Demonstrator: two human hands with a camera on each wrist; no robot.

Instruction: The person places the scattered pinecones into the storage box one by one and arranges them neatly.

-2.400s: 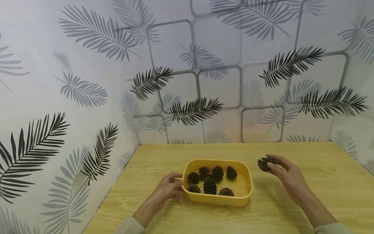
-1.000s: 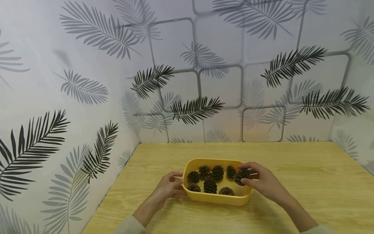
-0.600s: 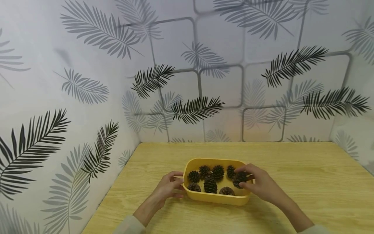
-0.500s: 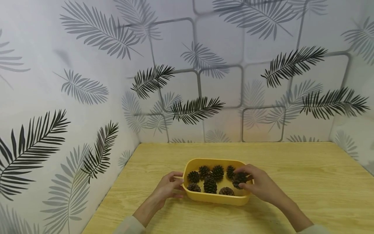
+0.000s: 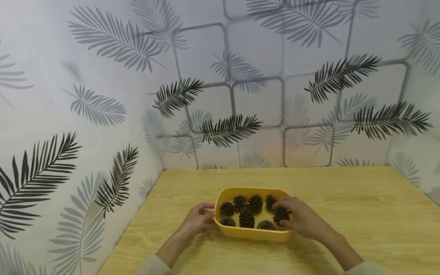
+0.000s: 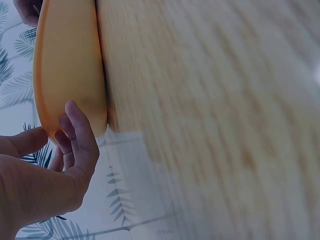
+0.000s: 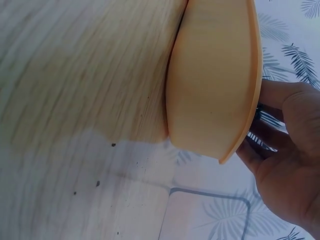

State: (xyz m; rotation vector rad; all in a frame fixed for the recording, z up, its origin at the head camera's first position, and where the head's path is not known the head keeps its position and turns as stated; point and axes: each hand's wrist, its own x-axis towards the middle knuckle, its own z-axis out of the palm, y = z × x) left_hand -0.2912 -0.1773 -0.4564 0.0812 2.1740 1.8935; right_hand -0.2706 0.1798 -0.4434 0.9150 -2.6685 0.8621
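A yellow plastic tub (image 5: 252, 234) stands on the wooden table (image 5: 361, 214) and holds several brown pine cones (image 5: 246, 219). My left hand (image 5: 198, 220) grips the tub's left rim, thumb on top; in the left wrist view the fingers (image 6: 80, 135) curl against the tub's outer wall (image 6: 70, 65). My right hand (image 5: 298, 220) reaches over the tub's right end and holds a pine cone (image 5: 280, 215) low inside it. In the right wrist view that hand's fingers (image 7: 272, 135) reach over the tub's rim (image 7: 252, 100), and the cone is hidden.
Walls papered with a leaf pattern (image 5: 227, 130) close in the table at the back, left and right. Bare tabletop lies to the right of the tub and behind it. The table's left edge (image 5: 130, 225) runs close to the left wall.
My right hand carried a pine cone from the table at the right over to the tub and lowered it inside the right end. The left hand stayed on the rim.
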